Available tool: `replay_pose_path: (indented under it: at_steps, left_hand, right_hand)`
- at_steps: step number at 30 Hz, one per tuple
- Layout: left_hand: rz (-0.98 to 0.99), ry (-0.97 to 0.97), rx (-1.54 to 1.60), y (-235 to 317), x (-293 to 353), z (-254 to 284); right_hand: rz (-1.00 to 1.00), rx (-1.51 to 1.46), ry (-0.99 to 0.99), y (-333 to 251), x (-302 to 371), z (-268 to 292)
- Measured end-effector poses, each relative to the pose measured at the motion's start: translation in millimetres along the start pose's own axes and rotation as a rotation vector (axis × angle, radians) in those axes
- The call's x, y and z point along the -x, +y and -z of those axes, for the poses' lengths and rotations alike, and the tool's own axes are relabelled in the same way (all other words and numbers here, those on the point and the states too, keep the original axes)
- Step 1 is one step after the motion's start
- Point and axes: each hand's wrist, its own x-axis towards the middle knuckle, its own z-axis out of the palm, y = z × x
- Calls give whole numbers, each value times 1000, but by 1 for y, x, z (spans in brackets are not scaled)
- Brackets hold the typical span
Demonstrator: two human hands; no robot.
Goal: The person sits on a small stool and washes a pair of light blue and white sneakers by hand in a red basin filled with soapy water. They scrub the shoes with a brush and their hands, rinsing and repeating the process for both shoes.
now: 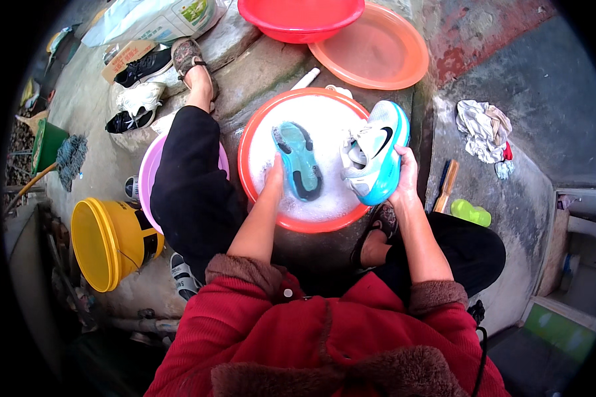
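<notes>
A red-orange basin (pixel 246 178) full of white suds stands between my feet. In it a sneaker (pixel 299 159) lies with its turquoise and dark grey sole up. My left hand (pixel 274 175) is closed at that sneaker's left edge, its fingers partly hidden by foam. My right hand (pixel 406 173) is closed round the sole of the other sneaker (pixel 377 149), white and grey with a turquoise sole and a black mark. This one is held above the basin's right rim, its opening facing left.
Right of the basin lie a wooden-backed brush (pixel 447 185), a lime-green object (pixel 471 213) and crumpled cloths (pixel 483 130). Beyond it are a red basin (pixel 301 16) and an orange basin (pixel 384 49). To the left stand a pink basin (pixel 149 172), a yellow bucket (pixel 96 245) and several shoes (pixel 139 99).
</notes>
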Motion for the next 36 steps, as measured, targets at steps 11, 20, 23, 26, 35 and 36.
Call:
replay_pose_path:
  at_steps: [11, 20, 23, 26, 35, 36]
  left_hand:
    - [179, -316, 180, 12, 37, -16]
    - [-252, -66, -157, -1, 34, -32]
    - [-505, 96, -514, 29, 81, -53]
    - [-573, 160, -687, 49, 113, -52]
    - [-804, 108, -864, 39, 117, -42]
    - [-793, 109, -859, 38, 114, -41]
  right_hand:
    - [33, 22, 45, 4, -1, 3]
    - [16, 96, 79, 15, -1, -4]
    - [33, 150, 159, 7, -1, 8]
    - [-3, 215, 203, 9, 2, -1]
    - [14, 320, 208, 19, -19, 29]
    - [26, 321, 214, 19, -15, 22]
